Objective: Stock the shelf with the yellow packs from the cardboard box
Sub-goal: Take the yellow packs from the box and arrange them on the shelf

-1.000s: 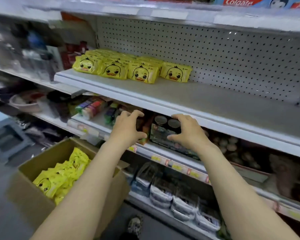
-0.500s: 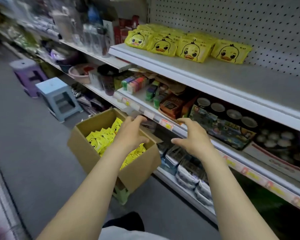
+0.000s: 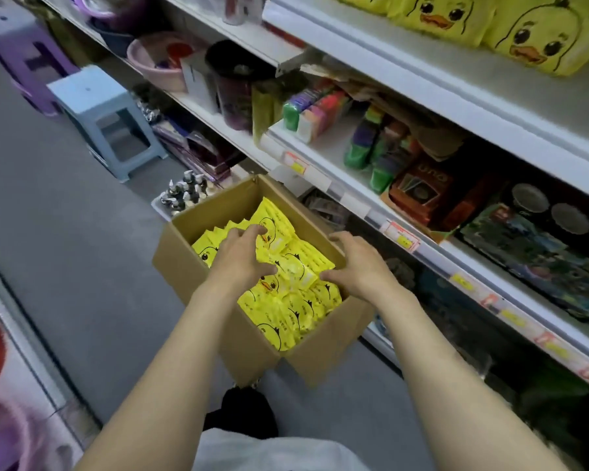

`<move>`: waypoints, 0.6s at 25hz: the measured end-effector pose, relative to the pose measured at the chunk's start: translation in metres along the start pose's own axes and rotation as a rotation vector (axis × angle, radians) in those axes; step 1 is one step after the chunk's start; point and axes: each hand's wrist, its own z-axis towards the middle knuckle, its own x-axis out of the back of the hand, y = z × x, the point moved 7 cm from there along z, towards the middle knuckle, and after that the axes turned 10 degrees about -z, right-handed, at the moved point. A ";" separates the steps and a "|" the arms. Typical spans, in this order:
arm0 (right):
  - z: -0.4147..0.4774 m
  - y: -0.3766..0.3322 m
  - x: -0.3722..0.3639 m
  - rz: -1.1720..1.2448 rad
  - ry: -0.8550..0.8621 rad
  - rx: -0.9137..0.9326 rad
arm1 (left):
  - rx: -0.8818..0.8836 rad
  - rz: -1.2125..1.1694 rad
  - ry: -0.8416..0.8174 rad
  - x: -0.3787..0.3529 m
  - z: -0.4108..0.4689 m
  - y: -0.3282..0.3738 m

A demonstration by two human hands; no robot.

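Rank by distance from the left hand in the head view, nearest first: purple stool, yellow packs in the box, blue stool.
1. yellow packs, under the left hand
2. blue stool, floor, upper left
3. purple stool, behind it, far corner

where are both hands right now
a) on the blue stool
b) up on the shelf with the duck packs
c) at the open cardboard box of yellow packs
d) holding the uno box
c: the left hand and the right hand are both down at the open cardboard box, the left hand's fingers on the yellow packs inside it, the right hand at the side nearest the shelving.
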 end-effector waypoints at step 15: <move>0.175 -0.019 -0.211 -0.046 -0.372 -0.176 | -0.269 0.334 -0.379 -0.076 0.222 -0.122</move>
